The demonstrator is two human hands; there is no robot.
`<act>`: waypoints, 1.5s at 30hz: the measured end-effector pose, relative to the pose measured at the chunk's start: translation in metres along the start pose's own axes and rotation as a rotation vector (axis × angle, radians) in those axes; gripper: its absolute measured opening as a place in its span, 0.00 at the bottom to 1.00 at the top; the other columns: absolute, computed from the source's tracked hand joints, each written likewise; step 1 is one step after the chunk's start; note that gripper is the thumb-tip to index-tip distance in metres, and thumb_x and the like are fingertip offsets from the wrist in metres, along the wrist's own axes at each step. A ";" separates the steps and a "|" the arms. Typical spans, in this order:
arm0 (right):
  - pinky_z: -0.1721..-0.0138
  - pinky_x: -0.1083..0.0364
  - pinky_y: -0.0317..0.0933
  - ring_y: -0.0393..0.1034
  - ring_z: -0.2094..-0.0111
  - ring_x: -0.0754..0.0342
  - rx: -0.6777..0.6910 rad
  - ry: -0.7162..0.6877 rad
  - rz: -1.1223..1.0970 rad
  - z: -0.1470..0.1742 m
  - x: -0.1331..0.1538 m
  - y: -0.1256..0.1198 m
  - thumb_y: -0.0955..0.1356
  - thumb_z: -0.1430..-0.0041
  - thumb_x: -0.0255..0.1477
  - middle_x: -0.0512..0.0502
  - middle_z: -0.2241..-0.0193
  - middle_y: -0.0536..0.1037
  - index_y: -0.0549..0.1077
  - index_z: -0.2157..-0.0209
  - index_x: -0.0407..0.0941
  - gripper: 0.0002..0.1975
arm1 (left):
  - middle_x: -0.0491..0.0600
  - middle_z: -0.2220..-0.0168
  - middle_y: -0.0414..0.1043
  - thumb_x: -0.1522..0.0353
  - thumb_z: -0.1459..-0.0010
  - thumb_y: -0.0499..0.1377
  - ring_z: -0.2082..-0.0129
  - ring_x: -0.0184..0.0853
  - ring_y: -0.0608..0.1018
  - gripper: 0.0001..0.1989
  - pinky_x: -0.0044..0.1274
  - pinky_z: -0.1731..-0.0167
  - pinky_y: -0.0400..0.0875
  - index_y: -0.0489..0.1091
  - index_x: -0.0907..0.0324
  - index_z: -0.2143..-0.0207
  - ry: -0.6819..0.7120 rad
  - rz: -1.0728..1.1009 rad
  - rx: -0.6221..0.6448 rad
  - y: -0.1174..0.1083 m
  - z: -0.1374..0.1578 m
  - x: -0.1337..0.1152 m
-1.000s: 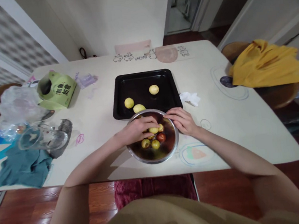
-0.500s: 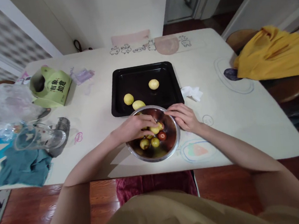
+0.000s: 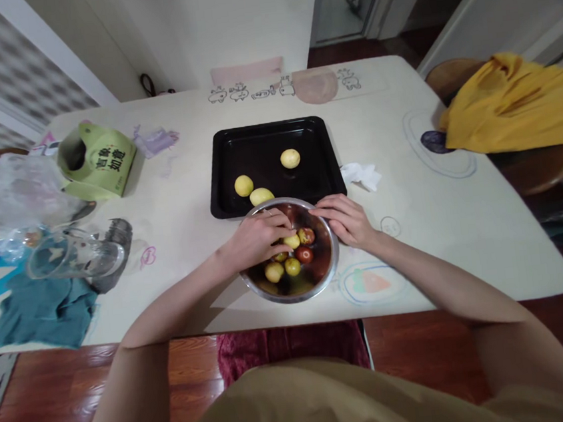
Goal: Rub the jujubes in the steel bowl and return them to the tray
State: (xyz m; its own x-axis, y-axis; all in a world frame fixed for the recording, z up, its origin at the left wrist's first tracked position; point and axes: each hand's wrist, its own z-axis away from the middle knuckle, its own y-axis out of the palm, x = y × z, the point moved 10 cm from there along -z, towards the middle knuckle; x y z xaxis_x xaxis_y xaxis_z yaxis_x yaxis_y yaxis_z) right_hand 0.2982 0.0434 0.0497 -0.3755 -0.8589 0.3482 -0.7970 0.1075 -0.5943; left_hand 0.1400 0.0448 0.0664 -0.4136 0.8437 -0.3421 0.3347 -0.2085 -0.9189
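Note:
A metal bowl [image 3: 325, 270] stands at the table's front edge, overlapping the near side of a black baking tray [image 3: 255, 148]. My left hand [image 3: 259, 238] reaches into the bowl, its fingers closed around a yellow lemon [image 3: 292, 241] that shows only in part. Beside that lemon lie a red tomato [image 3: 305, 254], a reddish-brown mottled fruit [image 3: 307, 236] and small yellow-green fruits [image 3: 292, 267]. My right hand [image 3: 345, 221] grips the bowl's right rim, its fingers bent over the edge. On the tray are a lemon [image 3: 290, 158] at the right and two more toward the near left.
A crumpled tissue [image 3: 362, 175] lies right of the tray. On the left are a green paper box [image 3: 100, 163], a plastic bag [image 3: 22, 188], a clear glass pitcher [image 3: 72, 254] on its side and a teal cloth [image 3: 40, 310]. Yellow cloth [image 3: 516, 102] drapes over a chair at right.
My left hand's fingers have drawn closer together inside the bowl, and the fruits there have shifted slightly. My right hand stays on the rim.

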 end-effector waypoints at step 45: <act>0.54 0.41 0.74 0.77 0.52 0.42 0.001 -0.008 0.003 -0.001 0.002 0.000 0.61 0.25 0.29 0.36 0.54 0.81 0.75 0.38 0.47 0.21 | 0.51 0.21 0.44 0.74 0.39 0.68 0.25 0.46 0.62 0.51 0.32 0.34 0.67 0.43 0.43 0.23 -0.110 0.097 0.323 -0.014 0.031 0.018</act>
State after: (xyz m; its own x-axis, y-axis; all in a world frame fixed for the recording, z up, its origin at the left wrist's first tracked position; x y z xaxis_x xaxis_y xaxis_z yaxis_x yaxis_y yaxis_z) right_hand 0.2971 0.0419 0.0509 -0.3740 -0.8625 0.3408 -0.7957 0.1096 -0.5957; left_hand 0.1013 0.0474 0.0666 -0.4873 0.7578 -0.4340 0.0988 -0.4459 -0.8896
